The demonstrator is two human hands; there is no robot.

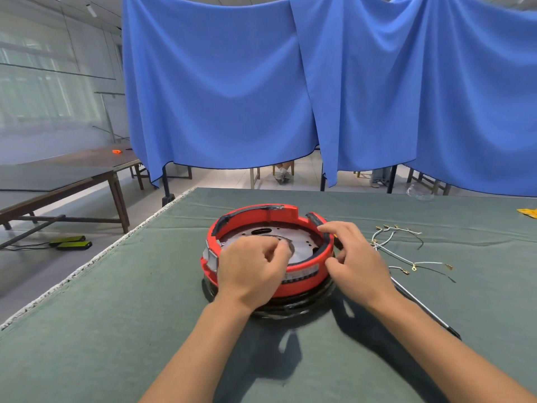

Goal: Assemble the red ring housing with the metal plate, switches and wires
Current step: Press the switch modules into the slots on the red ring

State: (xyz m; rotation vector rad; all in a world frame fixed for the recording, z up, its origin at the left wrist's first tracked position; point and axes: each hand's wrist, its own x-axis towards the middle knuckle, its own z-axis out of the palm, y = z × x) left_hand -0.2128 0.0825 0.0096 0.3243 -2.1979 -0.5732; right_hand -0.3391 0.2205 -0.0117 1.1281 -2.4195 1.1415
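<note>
The red ring housing (pixel 255 219) stands in the middle of the green-covered table (pixel 116 315), on a black base. Inside it lies the round metal plate (pixel 305 242) with holes and a slot. My left hand (pixel 250 271) reaches over the near rim, fingers curled, and its fingertips pinch something small over the plate; what it is stays hidden. My right hand (pixel 354 260) grips the right side of the red rim, with a small dark part partly hidden between its fingers. White wires (pixel 406 257) with brass terminals lie loose to the right.
A thin metal rod with a dark handle (pixel 427 309) lies to the right of my right wrist. A yellow item (pixel 527 212) sits at the far right edge. Blue curtains (pixel 232 82) hang behind the table. A wooden bench (pixel 72 175) stands to the left.
</note>
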